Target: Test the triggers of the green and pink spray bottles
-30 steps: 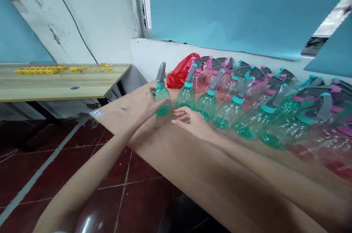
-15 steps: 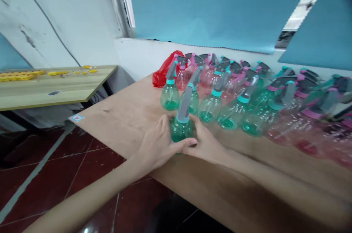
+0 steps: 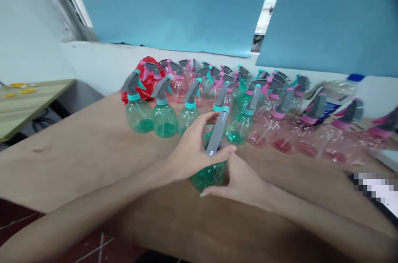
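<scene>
A green see-through spray bottle [image 3: 209,177] with a grey trigger head is between my two hands near the front of the table. My left hand [image 3: 190,147] is closed round its upper part, below the grey lever, and covers the collar. My right hand [image 3: 245,181] grips the lower body from the right, its thumb across the near side. Just behind stands a row of green spray bottles [image 3: 164,120] with turquoise collars. Pink spray bottles [image 3: 282,136] carry on that row to the right.
More spray bottles crowd behind the front row, near a red plastic bag [image 3: 148,64]. A clear plastic package with a blue end [image 3: 342,89] lies at the back right. Another table [image 3: 46,97] with yellow pieces stands at the left, beyond the wooden table [image 3: 77,138].
The view has swung right. My left hand has moved from the bottle's body up to its neck area; my right hand stays on the body. The bottle's head has turned.
</scene>
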`<act>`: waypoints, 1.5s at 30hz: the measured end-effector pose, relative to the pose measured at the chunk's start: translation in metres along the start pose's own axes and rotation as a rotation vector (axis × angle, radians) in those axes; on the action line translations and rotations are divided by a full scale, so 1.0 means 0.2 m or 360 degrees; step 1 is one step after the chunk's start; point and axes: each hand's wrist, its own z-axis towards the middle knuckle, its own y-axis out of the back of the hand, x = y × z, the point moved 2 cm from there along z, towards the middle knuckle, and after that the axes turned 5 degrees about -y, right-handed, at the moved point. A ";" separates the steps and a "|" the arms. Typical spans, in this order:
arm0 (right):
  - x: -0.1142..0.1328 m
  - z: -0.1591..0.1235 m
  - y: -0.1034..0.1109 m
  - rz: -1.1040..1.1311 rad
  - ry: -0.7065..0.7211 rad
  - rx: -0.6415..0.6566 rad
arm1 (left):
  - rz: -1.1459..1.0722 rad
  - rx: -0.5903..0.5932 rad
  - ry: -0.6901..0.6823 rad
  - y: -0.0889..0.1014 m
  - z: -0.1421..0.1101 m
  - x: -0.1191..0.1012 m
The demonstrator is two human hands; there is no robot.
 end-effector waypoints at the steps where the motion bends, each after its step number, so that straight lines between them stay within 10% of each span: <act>1: -0.01 -0.01 0.02 -0.0024 -0.0021 -0.0015 | -0.0032 0.0026 -0.0031 -0.04 0.04 -0.01; 10: -0.13 -0.13 0.17 -0.0342 -0.0039 -0.0206 | -0.0173 0.0078 -0.0051 -0.23 0.18 0.04; 22: -0.41 -0.32 0.32 -0.0490 -0.0156 0.0167 | 0.0097 0.0081 -0.0095 -0.22 0.25 0.01; 45: -0.43 -0.33 0.34 -0.0510 -0.0195 0.0219 | -0.0273 0.0286 0.0043 -0.22 0.27 0.04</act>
